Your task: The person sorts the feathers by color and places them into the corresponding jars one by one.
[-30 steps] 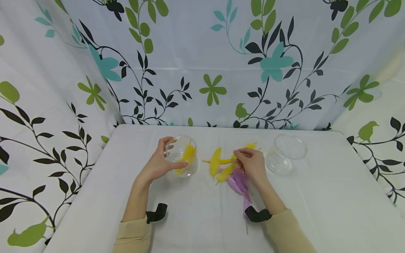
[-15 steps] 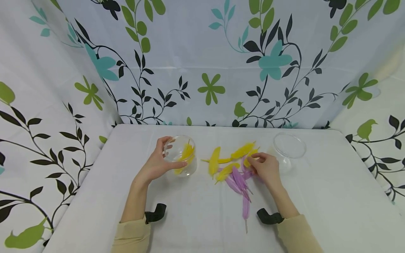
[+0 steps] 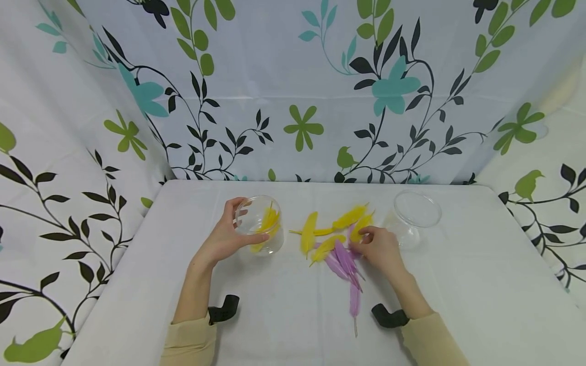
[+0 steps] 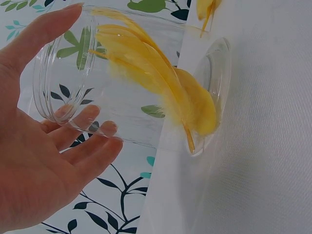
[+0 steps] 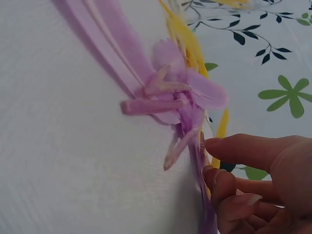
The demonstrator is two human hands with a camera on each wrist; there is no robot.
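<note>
My left hand (image 3: pixel 232 235) grips a clear jar (image 4: pixel 131 126) near its rim, thumb on the near side and fingers round the far side. Inside the jar several yellow feathers (image 4: pixel 146 63) lean together. At the loose pile, my right hand (image 3: pixel 379 246) has its fingertips right at the feathers, with thumb and index finger close together. Purple feathers (image 3: pixel 344 258) lie under and beside those fingertips. A yellow feather (image 3: pixel 361 227) lies just beyond them. In the right wrist view the fingertips (image 5: pixel 208 144) overlap the edge of a purple feather (image 5: pixel 207 209); I cannot tell whether they pinch it.
A second clear jar (image 3: pixel 416 209) stands behind the right hand, partly hidden by it. More yellow feathers (image 3: pixel 309 234) lie between the two jars. One purple feather (image 3: pixel 354 301) points toward the front. A patterned curtain (image 3: pixel 261 101) borders the white tabletop (image 3: pixel 284 315).
The right hand first moved right, away from the yellow feathers, uncovering some of the pile. It then came slightly left and down to the purple feathers. The left hand stays on its jar.
</note>
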